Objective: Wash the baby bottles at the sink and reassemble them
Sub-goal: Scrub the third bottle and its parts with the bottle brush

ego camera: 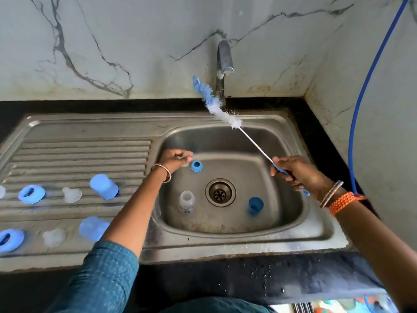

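Marbled wall backs a steel sink (225,236) whose drainboard, at nine o'clock, carries rings (31,194), caps (103,186) and teats (71,195); an open bottle (186,202) stands in the basin by the drain. At three o'clock the right hand (295,171) grips a brush (216,107) aimed at the tap (223,62). The left hand (174,159) pinches something small and clear, likely a teat; I'd wet the bristles first, then scrub gently.

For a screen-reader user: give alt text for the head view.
A person's right hand grips a bottle brush raised toward the tap, while the left hand pinches something small and clear over the sink. A bottle stands in the basin.
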A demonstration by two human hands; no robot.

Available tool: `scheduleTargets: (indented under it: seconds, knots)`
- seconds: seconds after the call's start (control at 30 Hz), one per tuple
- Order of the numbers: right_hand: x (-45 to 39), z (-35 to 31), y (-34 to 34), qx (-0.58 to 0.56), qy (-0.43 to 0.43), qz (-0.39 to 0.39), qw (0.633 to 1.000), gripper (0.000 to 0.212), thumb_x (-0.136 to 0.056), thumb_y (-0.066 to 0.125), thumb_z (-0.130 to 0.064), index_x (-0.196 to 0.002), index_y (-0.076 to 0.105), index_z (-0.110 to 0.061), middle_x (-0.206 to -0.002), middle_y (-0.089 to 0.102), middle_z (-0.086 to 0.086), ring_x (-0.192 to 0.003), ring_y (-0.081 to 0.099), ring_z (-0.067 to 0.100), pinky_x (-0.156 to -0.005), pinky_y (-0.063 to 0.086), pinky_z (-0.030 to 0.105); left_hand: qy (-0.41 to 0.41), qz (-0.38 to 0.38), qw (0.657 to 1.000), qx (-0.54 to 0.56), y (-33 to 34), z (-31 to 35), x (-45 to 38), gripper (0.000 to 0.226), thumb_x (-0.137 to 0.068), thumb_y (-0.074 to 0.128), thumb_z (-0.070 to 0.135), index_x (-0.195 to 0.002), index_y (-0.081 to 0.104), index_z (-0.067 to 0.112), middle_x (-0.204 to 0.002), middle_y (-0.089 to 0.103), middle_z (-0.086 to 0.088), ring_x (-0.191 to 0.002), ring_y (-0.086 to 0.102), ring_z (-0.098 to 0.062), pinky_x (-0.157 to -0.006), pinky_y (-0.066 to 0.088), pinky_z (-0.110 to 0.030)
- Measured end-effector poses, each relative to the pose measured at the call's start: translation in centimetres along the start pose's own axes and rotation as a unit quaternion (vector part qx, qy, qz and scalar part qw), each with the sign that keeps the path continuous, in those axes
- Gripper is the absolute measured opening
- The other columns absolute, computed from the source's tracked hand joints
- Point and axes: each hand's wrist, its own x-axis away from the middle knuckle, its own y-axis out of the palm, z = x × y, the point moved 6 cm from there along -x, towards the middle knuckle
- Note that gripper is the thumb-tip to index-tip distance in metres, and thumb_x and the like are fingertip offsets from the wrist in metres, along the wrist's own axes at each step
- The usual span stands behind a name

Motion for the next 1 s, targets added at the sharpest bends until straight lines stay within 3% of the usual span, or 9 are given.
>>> scheduleTargets:
  seconds: [0.1,0.2,0.47,0.6,0.7,0.77,0.83,0.9,1.0]
  knots:
    - [-1.3,-0.4,0.0,0.03,-0.033,0.043,0.998,0.04,-0.098,0.047,-0.033,-0.068,0.062,-0.011,-0.043,0.035,-0.003,-0.031,0.019,0.005,-0.035,0.016,0.01,-0.007,-0.013,0.992,-0.127,1.9,-2.1,-0.7,0.025,-0.072,0.072,-0.012,-0.097,0.07,-0.009,-0.094,0.068,-0.015,-0.081,0.061,-0.01,-0.08,0.05,-0.023]
    - [-2.1,-0.4,-0.2,0.045,-0.04,0.055,0.997,0.04,-0.096,0.051,-0.036,-0.068,0.065,-0.012,-0.041,0.039,-0.004,-0.031,0.024,0.006,-0.035,0.02,0.011,-0.027,-0.031,0.98,-0.195,3.3,-4.0,-1.6,0.021,-0.07,0.063,-0.023,-0.073,0.068,-0.003,-0.061,0.061,-0.003,-0.047,0.054,0.007,-0.052,0.042,-0.004]
    - [-3.8,0.8,-0.2,0.081,-0.033,0.064,0.994,0.035,-0.095,0.055,-0.031,-0.071,0.07,-0.01,-0.041,0.041,0.0,-0.03,0.029,0.005,-0.034,0.023,0.013,-0.044,-0.096,0.904,-0.414,4.6,-7.8,-3.2,0.023,-0.078,0.062,-0.002,-0.097,0.069,0.007,-0.101,0.068,-0.01,-0.096,0.063,-0.024,-0.074,0.041,-0.017]
    - [-3.9,1.2,0.4,0.099,-0.034,0.058,0.993,0.033,-0.094,0.055,-0.032,-0.071,0.071,-0.014,-0.04,0.044,-0.004,-0.031,0.032,0.002,-0.035,0.026,0.013,-0.075,-0.174,0.858,-0.478,5.2,-7.6,-2.9,0.064,-0.075,0.076,0.03,-0.132,0.049,0.019,-0.131,0.05,-0.013,-0.12,0.049,-0.029,-0.098,0.04,-0.031]
    - [-3.9,0.9,0.4,0.112,-0.051,0.068,0.99,0.031,-0.093,0.057,-0.031,-0.072,0.072,-0.016,-0.039,0.047,-0.005,-0.032,0.036,0.002,-0.038,0.03,0.01,-0.074,-0.135,0.925,-0.348,6.5,-5.1,-3.1,0.051,-0.084,0.068,0.036,-0.127,0.052,0.013,-0.12,0.058,-0.013,-0.107,0.057,-0.025,-0.091,0.043,-0.028]
    - [-4.1,0.6,0.3,0.118,-0.061,0.075,0.988,0.029,-0.093,0.057,-0.031,-0.072,0.072,-0.017,-0.04,0.048,-0.005,-0.033,0.039,0.003,-0.041,0.033,0.011,-0.079,-0.103,0.971,-0.201,8.9,-2.7,-2.6,0.033,-0.092,0.056,0.038,-0.1,0.063,0.006,-0.087,0.067,-0.011,-0.07,0.064,-0.014,-0.067,0.044,-0.027]
    - [-4.3,0.3,0.0,0.127,-0.068,0.08,0.986,0.029,-0.094,0.057,-0.032,-0.074,0.072,-0.017,-0.044,0.05,-0.005,-0.036,0.04,0.002,-0.047,0.036,0.017,-0.108,-0.129,0.974,-0.149,12.9,-1.1,-1.9,0.049,-0.094,0.044,0.052,-0.079,0.062,0.008,-0.065,0.064,-0.005,-0.041,0.054,-0.01,-0.048,0.041,-0.021]
    - [-4.5,-0.1,-0.4,0.132,-0.075,0.089,0.984,0.029,-0.094,0.056,-0.034,-0.074,0.072,-0.02,-0.045,0.051,-0.006,-0.036,0.041,0.002,-0.051,0.036,0.022,-0.142,-0.202,0.949,-0.197,17.5,-0.1,-0.8,0.067,-0.087,0.033,0.069,-0.08,0.063,0.009,-0.072,0.069,-0.007,-0.049,0.06,-0.018,-0.051,0.047,-0.022]
    - [-4.8,-0.7,-0.9,0.145,-0.085,0.107,0.98,0.028,-0.094,0.055,-0.033,-0.074,0.071,-0.022,-0.042,0.054,-0.011,-0.037,0.047,0.0,-0.054,0.035,0.022,-0.145,-0.305,0.866,-0.368,23.2,-0.4,0.9,0.087,-0.081,0.028,0.078,-0.124,0.055,0.009,-0.116,0.063,-0.017,-0.099,0.064,-0.031,-0.079,0.048,-0.035]
